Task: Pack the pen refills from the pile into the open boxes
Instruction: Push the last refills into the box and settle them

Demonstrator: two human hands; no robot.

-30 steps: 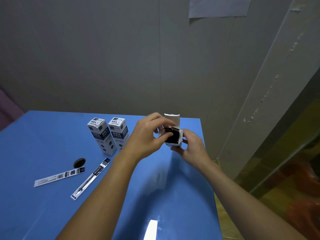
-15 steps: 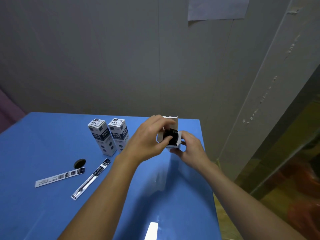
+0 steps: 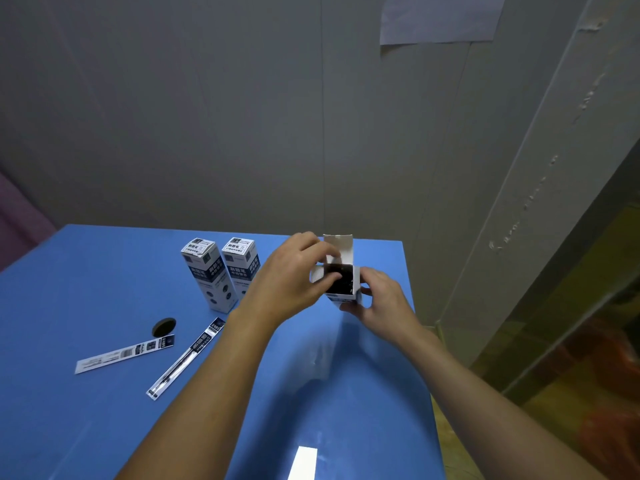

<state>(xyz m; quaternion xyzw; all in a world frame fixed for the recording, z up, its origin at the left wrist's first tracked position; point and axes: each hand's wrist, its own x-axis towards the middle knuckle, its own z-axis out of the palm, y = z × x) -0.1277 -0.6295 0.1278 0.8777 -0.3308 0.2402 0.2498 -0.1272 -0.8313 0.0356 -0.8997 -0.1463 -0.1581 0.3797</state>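
An open white refill box (image 3: pixel 341 285) stands near the table's far right, its lid flap upright and dark refill ends showing inside. My right hand (image 3: pixel 379 299) grips the box's right side and lower corner. My left hand (image 3: pixel 294 282) pinches the box's left side flap, with fingers at the mouth. Two packaged pen refills lie on the left of the table: one (image 3: pixel 124 353) nearly flat, the other (image 3: pixel 187 358) slanted.
Two closed refill boxes (image 3: pixel 211 275) (image 3: pixel 242 263) stand upright side by side, left of my hands. A round dark hole (image 3: pixel 163 326) sits in the blue table (image 3: pixel 86 271). The table's right edge drops off just past the open box. A grey wall stands close behind.
The box's lid flap has come back upright after tilting forward. My left fingers shifted from the top of the box to its left side flap. The right hand stays on the box.
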